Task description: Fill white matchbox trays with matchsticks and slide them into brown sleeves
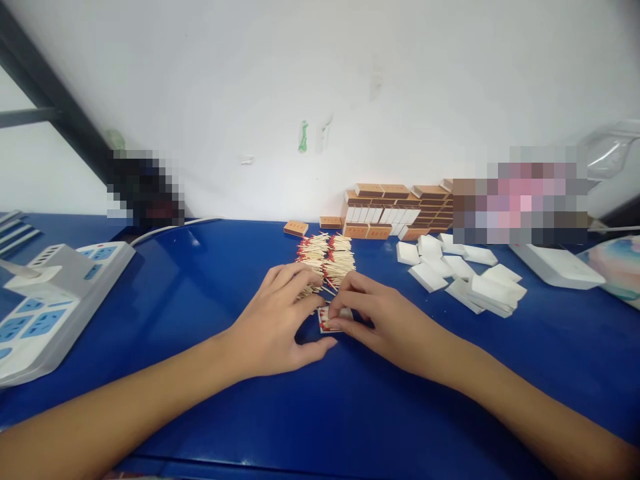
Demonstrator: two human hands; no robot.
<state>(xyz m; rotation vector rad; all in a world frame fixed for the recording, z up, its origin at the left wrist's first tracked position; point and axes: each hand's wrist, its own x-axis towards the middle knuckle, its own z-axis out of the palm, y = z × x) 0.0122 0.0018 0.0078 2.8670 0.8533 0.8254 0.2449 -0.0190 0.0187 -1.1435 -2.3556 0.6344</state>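
A small white matchbox tray (323, 327) lies on the blue table in front of me, with several red-headed matches in it. Over the tray, my right hand (377, 313) has its thumb and fingertips pinched together on matches; the fingers hide part of the tray. My left hand (280, 317) is open beside the tray's left side, its thumb apart and its fingers reaching over the near left of the match pile. Just beyond both hands lies the heap of loose matches (339, 260), in two bunches with pale sticks and red heads.
Stacked brown matchboxes (395, 200) stand against the wall, with a single matchbox (296, 229) left of them. White tray pieces (460, 270) lie scattered at right. A power strip (55, 307) with a plug occupies the left of the blue table (350, 413).
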